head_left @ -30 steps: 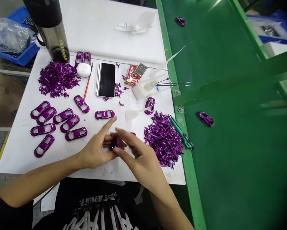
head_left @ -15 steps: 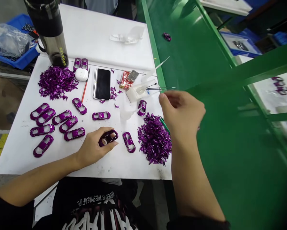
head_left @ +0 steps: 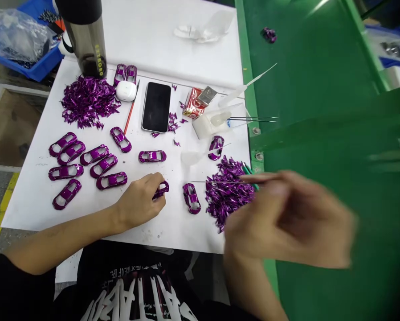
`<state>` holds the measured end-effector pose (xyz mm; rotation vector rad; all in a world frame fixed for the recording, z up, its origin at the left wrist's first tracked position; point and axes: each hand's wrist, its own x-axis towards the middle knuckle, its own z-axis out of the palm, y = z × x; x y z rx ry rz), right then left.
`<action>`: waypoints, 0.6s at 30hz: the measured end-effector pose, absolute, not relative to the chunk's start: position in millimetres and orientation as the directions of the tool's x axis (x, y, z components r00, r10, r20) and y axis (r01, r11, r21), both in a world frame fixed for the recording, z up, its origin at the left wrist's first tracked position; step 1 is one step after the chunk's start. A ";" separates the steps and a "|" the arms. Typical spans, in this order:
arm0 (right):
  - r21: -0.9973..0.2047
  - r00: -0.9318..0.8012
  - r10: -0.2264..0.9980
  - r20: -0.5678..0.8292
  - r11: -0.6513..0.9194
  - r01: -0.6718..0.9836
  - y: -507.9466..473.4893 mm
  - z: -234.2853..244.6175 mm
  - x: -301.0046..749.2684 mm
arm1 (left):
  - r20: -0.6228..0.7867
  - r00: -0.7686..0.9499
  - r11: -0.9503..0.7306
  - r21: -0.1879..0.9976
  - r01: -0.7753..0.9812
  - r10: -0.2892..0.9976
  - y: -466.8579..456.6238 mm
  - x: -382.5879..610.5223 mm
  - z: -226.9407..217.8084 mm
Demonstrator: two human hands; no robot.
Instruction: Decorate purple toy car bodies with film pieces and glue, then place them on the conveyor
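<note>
My left hand (head_left: 141, 200) is closed around a purple toy car body (head_left: 161, 190), partly hidden by the fingers, low over the white table. Smeared by motion, my right hand (head_left: 287, 223) pinches a thin needle-like rod (head_left: 200, 182), which points left above a heap of small shiny purple pieces (head_left: 228, 189). Between the hands lies another purple car body (head_left: 191, 198). Several more car bodies (head_left: 111, 180) rest to the left of my left hand. Beyond the right-hand heap stands a whitish block (head_left: 203, 127), with thin dark rods (head_left: 253, 119) sticking out to the right.
A tall bottle (head_left: 89, 49) stands behind a second purple heap (head_left: 86, 102). Nearby are a white case (head_left: 125, 91), a red stick (head_left: 129, 117), a phone (head_left: 156, 107) and a red box (head_left: 193, 102). A green surface (head_left: 303, 67) borders the table (head_left: 173, 236) at right.
My right hand has come down and nearer from beside the white block, and a thin rod now shows in it. My left fingers have turned the car body and cover more of it. The view has shifted.
</note>
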<state>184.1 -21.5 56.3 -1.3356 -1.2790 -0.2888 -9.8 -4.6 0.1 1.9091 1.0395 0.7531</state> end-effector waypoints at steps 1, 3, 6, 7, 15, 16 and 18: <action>-0.538 0.344 0.480 0.807 0.355 0.765 -28.7 46.8 172.1 | 0.093 0.487 -0.313 0.865 0.392 0.868 -4.3 -9.5 0.7; -0.591 0.306 0.587 0.750 0.385 0.709 -35.4 30.7 155.2 | 0.061 0.497 -0.293 0.867 0.404 0.865 -3.9 -9.3 2.3; -0.613 0.296 0.624 0.723 0.383 0.690 -34.5 20.0 148.6 | 0.049 0.511 -0.292 0.865 0.409 0.858 -3.9 -9.4 3.5; -0.606 0.283 0.634 0.719 0.373 0.703 -33.5 19.6 149.6 | 0.049 0.514 -0.295 0.863 0.410 0.856 -4.1 -9.5 3.5; -0.609 0.259 0.672 0.694 0.355 0.710 -33.3 20.8 151.3 | 0.091 0.517 -0.334 0.854 0.399 0.851 -3.3 -10.1 2.2; -0.609 0.255 0.674 0.694 0.361 0.706 -34.0 20.2 150.1 | 0.094 0.516 -0.334 0.855 0.397 0.851 -3.3 -10.3 2.2; -0.601 0.244 0.668 0.703 0.375 0.706 -36.0 20.3 149.7 | 0.097 0.513 -0.333 0.858 0.391 0.853 -3.5 -10.7 1.9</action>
